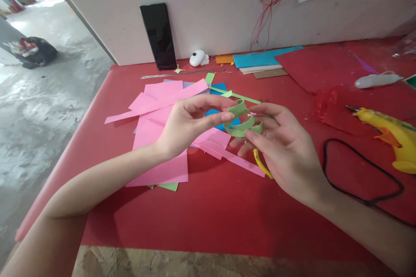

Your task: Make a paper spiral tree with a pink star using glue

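A curled green paper strip is held up between my two hands over the red table, its loops standing open like a spiral. My left hand pinches its upper left end between thumb and fingers. On the other side, my right hand grips the lower right loop with thumb and fingers. Below the right hand a yellow curved handle shows, partly hidden. Beneath the hands lie pink paper sheets and strips, blue paper and a thin green strip.
A black phone leans on the back wall beside a white case. To the right are a yellow glue gun, its black cord and red sheet material. Blue felt lies at the back.
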Demonstrator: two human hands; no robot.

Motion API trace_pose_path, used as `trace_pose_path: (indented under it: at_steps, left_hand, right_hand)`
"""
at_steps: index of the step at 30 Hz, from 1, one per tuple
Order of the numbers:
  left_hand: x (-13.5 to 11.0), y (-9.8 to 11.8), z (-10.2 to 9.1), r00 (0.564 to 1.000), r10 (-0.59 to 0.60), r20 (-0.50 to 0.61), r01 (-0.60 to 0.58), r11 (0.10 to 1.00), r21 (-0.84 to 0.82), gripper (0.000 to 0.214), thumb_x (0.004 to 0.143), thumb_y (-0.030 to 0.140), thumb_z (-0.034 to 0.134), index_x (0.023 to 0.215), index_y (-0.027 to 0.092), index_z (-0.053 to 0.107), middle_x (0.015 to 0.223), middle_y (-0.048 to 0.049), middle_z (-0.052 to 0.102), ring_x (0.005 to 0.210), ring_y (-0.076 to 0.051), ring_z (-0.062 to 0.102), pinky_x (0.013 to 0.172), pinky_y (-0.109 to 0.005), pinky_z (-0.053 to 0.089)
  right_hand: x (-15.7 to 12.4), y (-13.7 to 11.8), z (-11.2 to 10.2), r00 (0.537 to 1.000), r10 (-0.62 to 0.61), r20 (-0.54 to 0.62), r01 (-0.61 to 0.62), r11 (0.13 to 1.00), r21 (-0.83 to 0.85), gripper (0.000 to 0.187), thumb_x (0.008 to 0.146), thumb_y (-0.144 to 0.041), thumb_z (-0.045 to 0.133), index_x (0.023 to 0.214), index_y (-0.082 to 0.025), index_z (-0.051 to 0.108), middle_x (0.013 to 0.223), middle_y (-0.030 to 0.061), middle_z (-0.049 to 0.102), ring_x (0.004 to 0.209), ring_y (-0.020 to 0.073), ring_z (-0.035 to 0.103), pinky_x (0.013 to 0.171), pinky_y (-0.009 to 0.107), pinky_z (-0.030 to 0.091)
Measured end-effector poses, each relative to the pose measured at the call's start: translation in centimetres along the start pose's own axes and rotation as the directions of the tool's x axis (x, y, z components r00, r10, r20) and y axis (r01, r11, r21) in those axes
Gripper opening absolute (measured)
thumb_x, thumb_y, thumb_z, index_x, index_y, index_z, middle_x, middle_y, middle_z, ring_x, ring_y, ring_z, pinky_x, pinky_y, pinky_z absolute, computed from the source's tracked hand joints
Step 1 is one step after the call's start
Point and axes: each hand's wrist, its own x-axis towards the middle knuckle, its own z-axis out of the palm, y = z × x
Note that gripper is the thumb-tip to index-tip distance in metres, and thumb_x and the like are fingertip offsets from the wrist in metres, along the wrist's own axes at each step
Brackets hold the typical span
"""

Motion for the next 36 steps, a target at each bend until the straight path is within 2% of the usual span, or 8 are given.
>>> trace_pose_path:
  at_steps: [3, 8, 13, 16, 22, 26, 30, 36]
  left_hand:
    - [0.2, 0.1, 0.0, 1.0, 0.006, -0.025, -0.006, 1.0, -0.009, 0.02, 0.068, 0.038, 0.083, 0.069, 0.021, 0.071, 0.075, 0.0023, 0.07, 0.075, -0.011, 0.066, 0.073, -0.025, 0.058]
    - [0.3, -0.2, -0.1, 1.0, -0.017, -0.007, 0.017, 0.997, -0.075, 0.019, 0.076, 0.037, 0.078, 0.076, 0.022, 0.066, 0.094, 0.0006, 0.072, 0.101, -0.016, 0.067, 0.088, -0.029, 0.058]
    - [0.3, -0.1, -0.3, 0.996, -0.077, 0.039, 0.082, 0.987, -0.141, 0.014, 0.084, 0.031, 0.069, 0.081, 0.022, 0.06, 0.101, 0.0003, 0.073, 0.103, -0.016, 0.069, 0.089, -0.032, 0.06]
    - [0.5, 0.2, -0.5, 0.997, -0.07, 0.026, 0.073, 0.987, -0.145, 0.009, 0.086, 0.026, 0.066, 0.082, 0.022, 0.059, 0.099, 0.0004, 0.072, 0.103, -0.016, 0.069, 0.086, -0.03, 0.061]
    - [0.7, 0.6, -0.6, 0.997, -0.081, -0.014, 0.081, 0.996, -0.037, 0.014, 0.085, 0.029, 0.067, 0.08, 0.022, 0.056, 0.099, 0.0008, 0.071, 0.105, -0.017, 0.069, 0.085, -0.031, 0.06]
    - [0.6, 0.6, -0.5, 0.997, -0.082, 0.01, 0.082, 0.996, -0.026, 0.015, 0.084, 0.031, 0.068, 0.08, 0.022, 0.057, 0.092, 0.0006, 0.071, 0.097, -0.015, 0.07, 0.084, -0.029, 0.058]
    - [0.5, 0.3, -0.2, 0.992, -0.118, 0.036, 0.12, 0.991, -0.057, 0.012, 0.084, 0.027, 0.067, 0.08, 0.021, 0.058, 0.087, 0.0006, 0.068, 0.086, -0.012, 0.068, 0.081, -0.027, 0.058]
    - [0.3, -0.1, 0.0, 0.984, -0.161, 0.081, 0.17, 0.978, -0.118, 0.01, 0.086, 0.026, 0.065, 0.082, 0.022, 0.056, 0.082, 0.0006, 0.064, 0.08, -0.012, 0.065, 0.072, -0.024, 0.058]
  right_hand:
    - [0.0, -0.1, 0.0, 1.0, -0.004, -0.001, 0.004, 1.0, -0.008, 0.023, 0.083, -0.02, 0.069, 0.101, -0.03, 0.059, 0.088, -0.003, 0.069, 0.065, 0.0131, 0.07, 0.051, 0.025, 0.059]
    - [-0.2, -0.1, 0.0, 1.0, -0.005, 0.011, 0.006, 0.999, -0.045, 0.025, 0.083, -0.023, 0.069, 0.103, -0.03, 0.056, 0.092, -0.0009, 0.069, 0.072, 0.0151, 0.07, 0.053, 0.027, 0.06]
    - [-0.2, -0.1, 0.0, 1.0, 0.012, 0.026, -0.011, 0.999, -0.054, 0.029, 0.084, -0.021, 0.067, 0.107, -0.03, 0.053, 0.092, -0.0012, 0.067, 0.078, 0.0136, 0.069, 0.054, 0.024, 0.059]
    - [0.1, 0.0, -0.1, 0.997, 0.056, 0.048, -0.054, 0.997, -0.056, 0.034, 0.083, -0.022, 0.067, 0.111, -0.029, 0.049, 0.093, -0.001, 0.066, 0.075, 0.0141, 0.07, 0.052, 0.024, 0.058]
    - [0.8, 0.1, -0.5, 0.988, 0.151, 0.025, -0.147, 0.983, -0.106, 0.039, 0.081, -0.03, 0.07, 0.112, -0.025, 0.046, 0.087, -0.0013, 0.064, 0.059, 0.0123, 0.066, 0.043, 0.024, 0.05]
    - [1.0, 0.0, -0.6, 0.979, 0.202, 0.007, -0.195, 0.955, -0.224, 0.035, 0.082, -0.034, 0.07, 0.107, -0.023, 0.047, 0.08, -0.0031, 0.063, 0.045, 0.0075, 0.056, 0.038, 0.022, 0.039]
    - [0.9, 0.1, -0.6, 0.984, 0.167, 0.062, -0.148, 0.959, -0.243, 0.029, 0.084, -0.034, 0.067, 0.102, -0.023, 0.048, 0.072, -0.0047, 0.061, 0.041, 0.0049, 0.047, 0.039, 0.023, 0.037]
    - [0.7, 0.1, -0.5, 0.985, 0.132, 0.115, -0.101, 0.965, -0.24, 0.023, 0.088, -0.035, 0.061, 0.101, -0.023, 0.047, 0.064, -0.0055, 0.059, 0.042, 0.0066, 0.048, 0.041, 0.023, 0.036]
